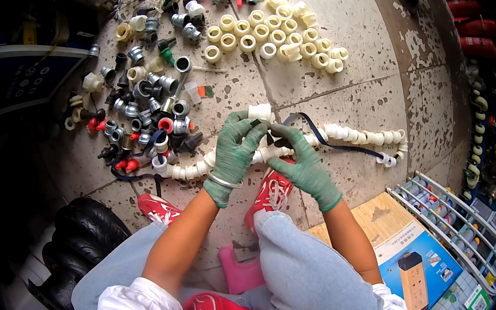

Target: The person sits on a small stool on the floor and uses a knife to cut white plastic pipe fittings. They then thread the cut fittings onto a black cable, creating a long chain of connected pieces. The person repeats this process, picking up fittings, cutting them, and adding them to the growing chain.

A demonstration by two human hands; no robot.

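Observation:
Both my hands wear green gloves and meet above a row of white pipe fittings [357, 136] strung along a dark strap [311, 123]. My left hand [234, 156] is closed, with a piece of the dark strap at its fingertips. A single white pipe fitting [260, 112] shows just beyond those fingers; whether they grip it is hard to tell. Thumb and fingers of my right hand [308, 169] pinch the strap beside the left fingertips. The strap loops out to the right and runs down to the row's right end. My hands hide the row's middle.
Loose cream ring fittings [274, 23] lie in a cluster at the far middle. Mixed grey, black and red pipe fittings [147, 93] heap at the left. Black tyres [83, 228] stand near left; a blue power-strip box [420, 270] and wire rack [454, 216] are near right.

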